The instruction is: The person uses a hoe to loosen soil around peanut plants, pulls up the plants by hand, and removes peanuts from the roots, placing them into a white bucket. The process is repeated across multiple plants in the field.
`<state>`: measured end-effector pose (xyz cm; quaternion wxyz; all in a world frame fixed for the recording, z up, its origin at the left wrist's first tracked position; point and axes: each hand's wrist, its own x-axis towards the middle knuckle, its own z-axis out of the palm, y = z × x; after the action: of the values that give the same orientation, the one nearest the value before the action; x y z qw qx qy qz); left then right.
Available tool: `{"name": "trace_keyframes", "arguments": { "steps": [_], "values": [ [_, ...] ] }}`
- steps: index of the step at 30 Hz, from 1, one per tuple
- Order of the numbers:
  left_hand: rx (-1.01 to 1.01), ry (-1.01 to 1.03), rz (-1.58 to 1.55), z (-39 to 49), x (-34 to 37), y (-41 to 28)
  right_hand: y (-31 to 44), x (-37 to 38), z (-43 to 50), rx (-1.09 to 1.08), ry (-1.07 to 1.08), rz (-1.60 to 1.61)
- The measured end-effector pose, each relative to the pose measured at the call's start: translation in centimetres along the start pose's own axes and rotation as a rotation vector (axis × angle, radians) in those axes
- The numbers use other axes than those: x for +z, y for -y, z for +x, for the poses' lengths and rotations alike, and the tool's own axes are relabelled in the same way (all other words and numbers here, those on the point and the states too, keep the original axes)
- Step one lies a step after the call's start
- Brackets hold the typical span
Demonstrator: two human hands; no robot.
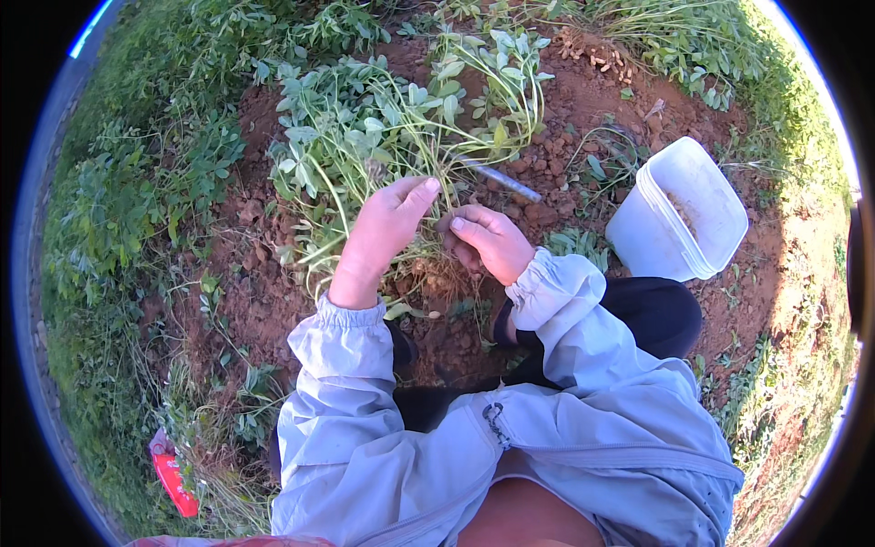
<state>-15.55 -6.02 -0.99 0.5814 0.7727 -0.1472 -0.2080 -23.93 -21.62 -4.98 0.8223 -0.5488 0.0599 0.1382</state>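
My left hand (398, 215) is closed round the leafy stems of an uprooted peanut plant (369, 130), its thumb pointing up and to the right. Close beside it, my right hand (482, 236) pinches the lower stems just above the roots. Thin roots with soil (444, 273) hang below my fingers, and a pale peanut pod (433, 314) lies lower down. Green leaves spread out above both hands. Behind the stems, a pale rod or handle (502, 180) slants across the soil, one end hidden by the plant.
A white plastic bucket (642, 229) stands tilted at my right, soil or pods inside. Pulled peanut plants with pods (612, 63) lie at the upper right. Dense green plants (137, 178) fill the left side. A red packet (176, 482) lies at the lower left. Reddish clods cover the ground.
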Motion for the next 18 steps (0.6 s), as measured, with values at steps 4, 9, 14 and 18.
{"name": "trace_keyframes", "arguments": {
  "steps": [4, 9, 14, 18],
  "values": [
    [-0.034, 0.084, -0.764, 0.6, 2.4, -0.1, 0.4, 0.2, 0.3, -0.028, -0.005, -0.057],
    [-0.070, -0.021, -1.235, 1.2, 2.8, 0.7, 1.1, -0.6, 0.4, -0.145, 0.018, 0.227],
    [0.077, -0.059, -1.132, 2.0, -3.0, 0.9, 2.7, -6.5, 0.3, -0.330, -0.206, 0.509],
    [0.013, -0.499, -0.090, 3.4, -11.8, 4.2, -1.0, -8.8, 0.9, -0.105, -0.289, -0.016]
  ]
}}
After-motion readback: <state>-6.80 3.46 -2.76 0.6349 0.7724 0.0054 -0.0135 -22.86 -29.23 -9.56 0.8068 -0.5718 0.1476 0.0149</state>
